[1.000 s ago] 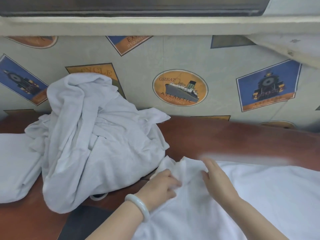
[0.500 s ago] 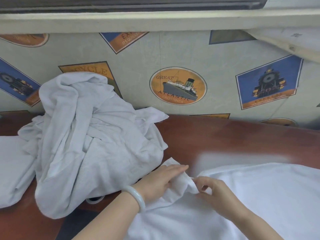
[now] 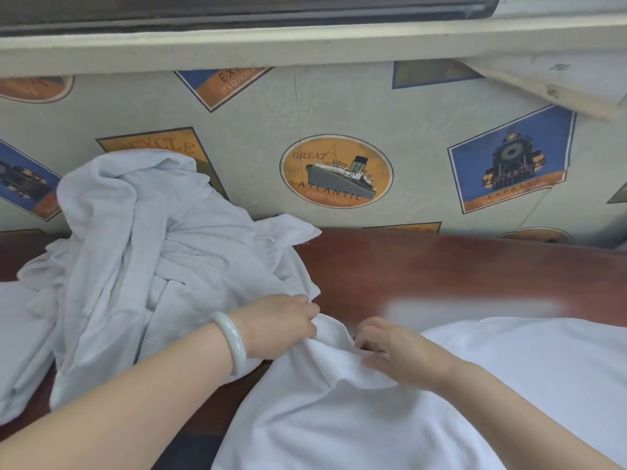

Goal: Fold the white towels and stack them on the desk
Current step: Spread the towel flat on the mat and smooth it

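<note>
Step in hand: getting hold of the corner and edge of one white towel [image 3: 339, 418] so it can be spread for the first fold; no fold is made yet, so I judge the task early. The left hand [image 3: 281, 325], with a pale smooth bangle [image 3: 234, 337] on its wrist, has its fingers curled and pinches the towel's raised corner. The right hand [image 3: 400, 354] sits just right of that pinch, fingers curled down over the same hem and thumb against the cloth; this reads as a second pinch. From the grip the towel runs back toward the person and out to the right, lying on the desk [image 3: 424, 266], soft and matte, with a bunched ridge between the hands. Touching the left hand, left of the grip, is a rumpled heap of white towels [image 3: 163, 266], deeply creased and limp, leaning on the wall covering [image 3: 339, 171] printed with a ship badge. Beyond the grip is glossy reddish-brown wood. Next move likely calls for drawing the hands apart along the hem to pull it taut, then bringing that edge over to meet the opposite one squarely.
</note>
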Tool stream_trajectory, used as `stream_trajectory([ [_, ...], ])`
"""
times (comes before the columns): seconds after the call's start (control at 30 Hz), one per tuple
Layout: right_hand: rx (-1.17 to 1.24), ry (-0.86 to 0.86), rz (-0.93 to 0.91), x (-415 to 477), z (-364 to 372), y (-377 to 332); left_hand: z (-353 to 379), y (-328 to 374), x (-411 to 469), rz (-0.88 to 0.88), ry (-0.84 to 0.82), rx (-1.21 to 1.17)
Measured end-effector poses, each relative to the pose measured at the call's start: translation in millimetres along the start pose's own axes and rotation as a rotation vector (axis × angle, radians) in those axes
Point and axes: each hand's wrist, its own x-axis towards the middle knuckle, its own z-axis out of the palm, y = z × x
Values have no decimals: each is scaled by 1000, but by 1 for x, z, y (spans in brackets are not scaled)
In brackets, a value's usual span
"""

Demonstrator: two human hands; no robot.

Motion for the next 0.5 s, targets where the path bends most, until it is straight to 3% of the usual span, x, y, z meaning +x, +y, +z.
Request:
stream_trajectory([
  [0.07, 124, -117, 106, 14, -6, -2, -17, -9, -4, 77, 116, 97],
  [0.17, 177, -221, 247, 28, -16, -1, -47, -20, -11, 91, 130, 140],
  [0.33, 93, -326, 259, 40, -51, -4, -83, -32, -19, 45, 116, 132],
  [0.5, -125, -753, 319, 48, -71, 2, -102, -36, -26, -14, -43, 173],
])
